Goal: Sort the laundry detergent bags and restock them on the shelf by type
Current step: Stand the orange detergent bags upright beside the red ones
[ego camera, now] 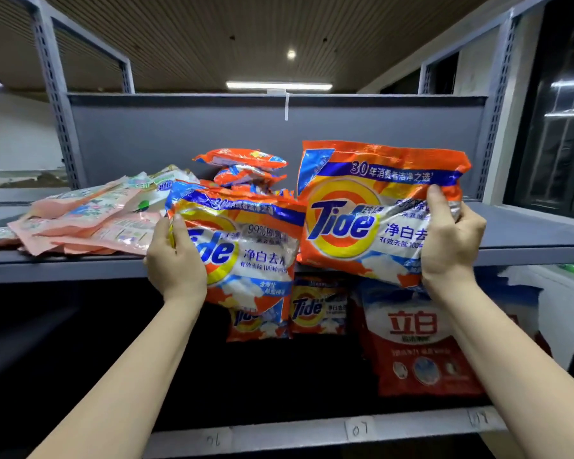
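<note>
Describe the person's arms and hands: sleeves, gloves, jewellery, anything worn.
Both forearms are bare up to the frame edge, with no sleeves in view. The left hand and right hand wear no gloves, and no rings, watch or bracelets show on the visible fingers and wrists.

Shop or stockroom, restocking aisle. Grey steel shelving [312,137] with perforated uprights [52,77] and a back panel. Shelf edge [312,429] carries handwritten number labels [357,429]. Stock: orange Tide bags [362,207] in multiples, pink pouches [87,217] heaped at left, red-and-white bags [418,342] on the lower tier. Slatted ceiling [246,34] with strip light [279,85] overhead.
</note>
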### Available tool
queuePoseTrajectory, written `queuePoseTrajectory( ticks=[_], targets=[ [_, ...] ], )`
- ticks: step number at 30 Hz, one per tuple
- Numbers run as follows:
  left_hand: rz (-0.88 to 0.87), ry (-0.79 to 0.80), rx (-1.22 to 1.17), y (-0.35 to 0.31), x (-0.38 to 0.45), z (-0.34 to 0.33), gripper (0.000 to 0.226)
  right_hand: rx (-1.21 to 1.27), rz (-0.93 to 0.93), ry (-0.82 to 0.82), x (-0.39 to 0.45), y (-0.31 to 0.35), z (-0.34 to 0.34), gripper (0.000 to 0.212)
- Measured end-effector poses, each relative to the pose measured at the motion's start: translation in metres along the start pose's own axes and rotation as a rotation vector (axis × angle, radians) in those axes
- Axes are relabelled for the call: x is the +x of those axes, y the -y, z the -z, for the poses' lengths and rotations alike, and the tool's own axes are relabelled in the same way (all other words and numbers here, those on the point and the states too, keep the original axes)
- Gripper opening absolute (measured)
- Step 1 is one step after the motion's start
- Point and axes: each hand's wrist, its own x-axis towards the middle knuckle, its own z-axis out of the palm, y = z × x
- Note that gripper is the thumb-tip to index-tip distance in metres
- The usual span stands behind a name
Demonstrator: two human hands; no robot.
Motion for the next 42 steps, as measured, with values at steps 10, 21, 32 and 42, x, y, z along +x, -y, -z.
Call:
queuePoseTrajectory(
  ticks=[10,21,32,42],
  targets=[
    [0.093,0.042,0.217,0.078,-0.084,0.036,0.035,-0.235,-0.108,0.291,-0.063,-0.076,0.039,0.047],
    [0.747,0.014,-0.095,0.175,-0.104,-0.012,0.032,-0.424,-0.528,0.235,-0.090,-0.185,0.043,0.037],
    [0.857,0.256,-0.452,0.308,-0.076,-0.094,0.072,-0.359,-0.474,0.205,-0.085,-0.302,-0.006,0.026],
    [0.690,0.258,0.009,0.318,-0.088,-0.138,0.044,-0.821,-0.359,0.283,-0.084,-0.394,-0.024,0.035]
  ],
)
